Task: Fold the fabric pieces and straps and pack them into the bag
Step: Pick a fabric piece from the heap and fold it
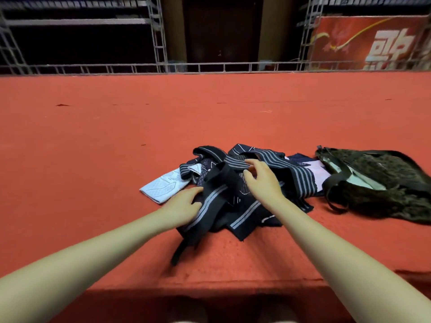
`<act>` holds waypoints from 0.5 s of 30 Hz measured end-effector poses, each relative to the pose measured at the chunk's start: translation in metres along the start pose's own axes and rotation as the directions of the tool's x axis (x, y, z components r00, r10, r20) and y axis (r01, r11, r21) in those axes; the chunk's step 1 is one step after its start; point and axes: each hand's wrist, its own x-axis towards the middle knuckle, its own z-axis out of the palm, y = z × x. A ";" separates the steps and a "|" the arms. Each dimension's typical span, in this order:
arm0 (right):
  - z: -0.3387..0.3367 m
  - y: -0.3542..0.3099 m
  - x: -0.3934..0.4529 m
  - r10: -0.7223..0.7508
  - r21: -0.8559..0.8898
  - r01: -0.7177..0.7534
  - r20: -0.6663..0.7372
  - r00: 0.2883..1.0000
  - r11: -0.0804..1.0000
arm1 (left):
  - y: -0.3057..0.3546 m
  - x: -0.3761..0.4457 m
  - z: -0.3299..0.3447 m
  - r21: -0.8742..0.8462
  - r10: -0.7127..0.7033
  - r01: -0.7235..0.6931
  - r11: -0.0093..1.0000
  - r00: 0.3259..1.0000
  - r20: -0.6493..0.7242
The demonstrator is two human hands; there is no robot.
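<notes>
I have both hands in the heap of dark striped fabric pieces and straps (235, 183), which lies tangled near the front edge of the red surface (116, 136). My left hand (184, 205) rests on the near left side of the heap with its fingers reaching onto a black strap with a grey stripe (205, 210); whether they have actually closed on it I cannot tell. My right hand (261, 180) hovers over the middle, fingers loosely curled and spread, touching a grey-striped band (235, 163) but gripping nothing that I can see. The bag (377, 183), dark and slumped, lies just to the right of the heap, mouth open, its handle loop towards me.

My worry is the tangle: pulling one strap will likely drag its neighbours along, and the loose end already trailing towards the front edge could slide off. The pale piece (163, 186) sits partly under the dark ones and could get dragged too. The limp bag may collapse shut when I stuff anything in one-handed
</notes>
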 end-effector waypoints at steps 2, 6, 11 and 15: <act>0.005 -0.009 0.002 -0.017 -0.045 0.020 0.060 0.998 0.999 | -0.016 -0.023 0.002 -0.005 -0.008 0.008 1.000 0.996 0.086; 0.027 -0.022 0.001 -0.070 -0.126 0.103 0.243 0.967 0.987 | -0.048 -0.051 0.005 0.017 -0.061 0.058 0.998 0.983 0.171; 0.078 -0.040 -0.033 -0.125 -0.001 0.144 0.494 0.860 0.990 | -0.080 -0.064 0.011 0.059 -0.132 0.126 0.990 0.984 0.119; 0.104 -0.031 -0.063 -0.215 0.055 0.219 0.515 0.830 0.974 | -0.106 -0.069 0.017 -0.016 -0.201 0.202 0.979 0.978 0.055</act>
